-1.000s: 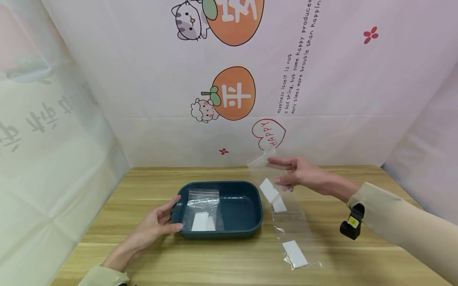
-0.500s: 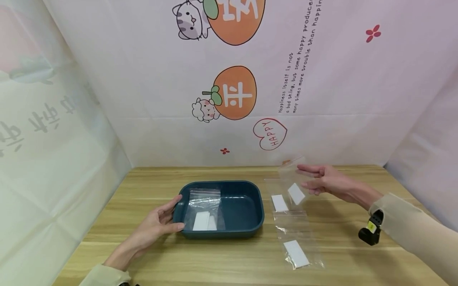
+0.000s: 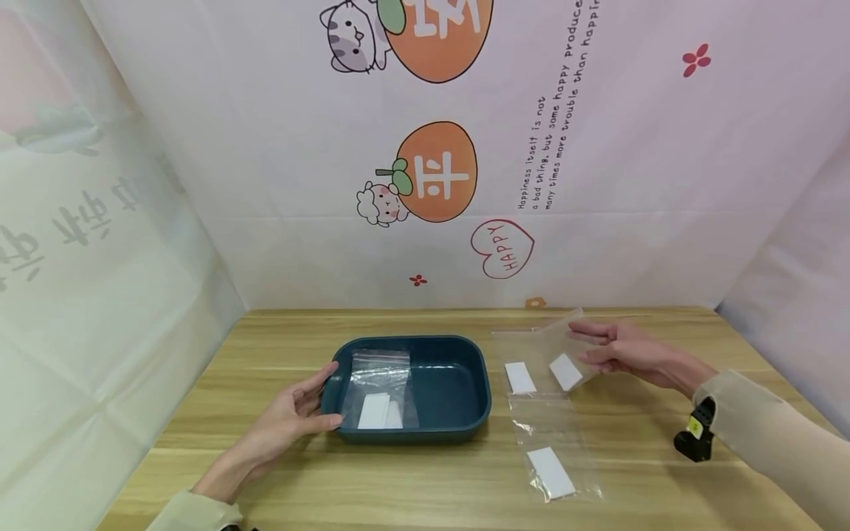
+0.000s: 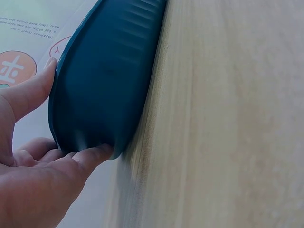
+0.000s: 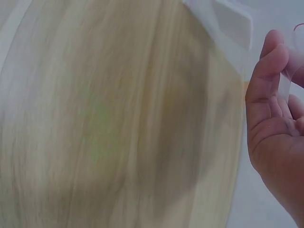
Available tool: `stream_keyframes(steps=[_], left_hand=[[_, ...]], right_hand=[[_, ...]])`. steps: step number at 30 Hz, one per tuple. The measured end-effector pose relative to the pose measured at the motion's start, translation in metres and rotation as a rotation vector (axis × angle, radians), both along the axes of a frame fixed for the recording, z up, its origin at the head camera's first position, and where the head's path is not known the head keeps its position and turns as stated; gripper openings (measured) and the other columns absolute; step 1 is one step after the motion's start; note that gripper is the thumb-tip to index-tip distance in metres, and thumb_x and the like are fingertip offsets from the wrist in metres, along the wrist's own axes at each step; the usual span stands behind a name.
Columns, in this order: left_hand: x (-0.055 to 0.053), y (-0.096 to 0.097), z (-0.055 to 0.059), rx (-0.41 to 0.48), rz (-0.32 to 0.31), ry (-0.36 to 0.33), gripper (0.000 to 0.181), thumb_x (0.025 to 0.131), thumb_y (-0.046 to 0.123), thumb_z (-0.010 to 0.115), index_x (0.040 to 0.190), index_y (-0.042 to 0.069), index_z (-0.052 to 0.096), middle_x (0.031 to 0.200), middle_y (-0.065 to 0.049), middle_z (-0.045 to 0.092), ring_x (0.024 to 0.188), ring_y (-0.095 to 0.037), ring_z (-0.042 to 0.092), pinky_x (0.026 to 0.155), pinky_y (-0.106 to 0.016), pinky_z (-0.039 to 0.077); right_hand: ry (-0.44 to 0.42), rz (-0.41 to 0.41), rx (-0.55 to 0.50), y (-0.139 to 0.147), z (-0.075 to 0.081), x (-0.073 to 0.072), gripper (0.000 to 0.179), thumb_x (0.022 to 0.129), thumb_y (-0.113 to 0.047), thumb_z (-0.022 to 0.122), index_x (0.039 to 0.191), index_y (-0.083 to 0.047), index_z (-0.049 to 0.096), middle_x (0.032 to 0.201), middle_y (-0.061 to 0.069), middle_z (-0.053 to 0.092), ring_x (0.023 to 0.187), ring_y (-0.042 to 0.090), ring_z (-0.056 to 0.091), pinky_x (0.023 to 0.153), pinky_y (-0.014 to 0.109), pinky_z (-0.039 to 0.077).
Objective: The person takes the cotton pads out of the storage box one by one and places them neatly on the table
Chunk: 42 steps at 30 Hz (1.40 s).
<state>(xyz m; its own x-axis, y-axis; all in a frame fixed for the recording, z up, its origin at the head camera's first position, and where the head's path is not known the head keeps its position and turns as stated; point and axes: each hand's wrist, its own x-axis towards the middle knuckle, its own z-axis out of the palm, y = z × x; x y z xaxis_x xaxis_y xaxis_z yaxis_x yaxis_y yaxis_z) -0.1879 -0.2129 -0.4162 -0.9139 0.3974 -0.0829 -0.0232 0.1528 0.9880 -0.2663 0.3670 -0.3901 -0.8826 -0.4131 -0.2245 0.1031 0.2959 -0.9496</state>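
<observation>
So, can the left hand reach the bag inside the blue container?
Probably yes: nothing covers the bag, and the left hand is close, but it may first need to release the blue container.

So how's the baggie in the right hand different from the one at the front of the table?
The right hand pinches the held bag, but no hand touches the front bag. The held bag is tilted up, while the front bag lies flat on the table. Both are see-through and show a white piece inside.
</observation>
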Motion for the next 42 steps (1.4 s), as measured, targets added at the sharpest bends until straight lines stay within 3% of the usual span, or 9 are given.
stream_keyframes(steps=[12, 23, 32, 42], left_hand=[[0.000, 0.000, 0.001, -0.006, 0.004, -0.007, 0.089, 0.097, 0.009, 0.077, 0.169, 0.012, 0.023, 0.174, -0.015, 0.009, 0.154, -0.045, 0.022, 0.118, -0.052, 0.034], [0.000, 0.000, -0.001, 0.011, 0.002, -0.011, 0.091, 0.096, 0.009, 0.078, 0.169, 0.012, 0.023, 0.174, -0.016, 0.012, 0.155, -0.044, 0.022, 0.119, -0.050, 0.033], [0.001, 0.000, 0.001, 0.017, 0.000, -0.018, 0.091, 0.097, 0.008, 0.078, 0.169, 0.013, 0.023, 0.174, -0.016, 0.009, 0.155, -0.044, 0.020, 0.118, -0.044, 0.037], [0.000, 0.000, 0.000, 0.007, 0.002, -0.022, 0.090, 0.097, 0.008, 0.077, 0.169, 0.014, 0.023, 0.174, -0.016, 0.008, 0.155, -0.045, 0.018, 0.119, -0.051, 0.034]], right_hand=[[0.058, 0.016, 0.108, 0.009, -0.011, -0.002, 0.091, 0.096, -0.004, 0.074, 0.166, 0.002, 0.018, 0.171, 0.027, 0.013, 0.065, 0.015, 0.057, 0.061, 0.032, 0.056], [0.206, -0.026, 0.345, 0.009, -0.016, 0.000, 0.094, 0.090, -0.017, 0.083, 0.165, 0.001, 0.029, 0.167, 0.036, 0.013, 0.051, 0.015, 0.047, 0.048, 0.032, 0.048], [0.240, -0.041, 0.381, 0.011, -0.020, 0.000, 0.092, 0.088, -0.019, 0.085, 0.162, 0.001, 0.035, 0.164, 0.035, 0.025, 0.046, 0.012, 0.040, 0.045, 0.032, 0.046], [0.269, -0.060, 0.429, 0.010, -0.023, 0.002, 0.087, 0.090, -0.019, 0.085, 0.161, 0.002, 0.039, 0.158, 0.044, 0.026, 0.044, 0.019, 0.047, 0.044, 0.036, 0.049]])
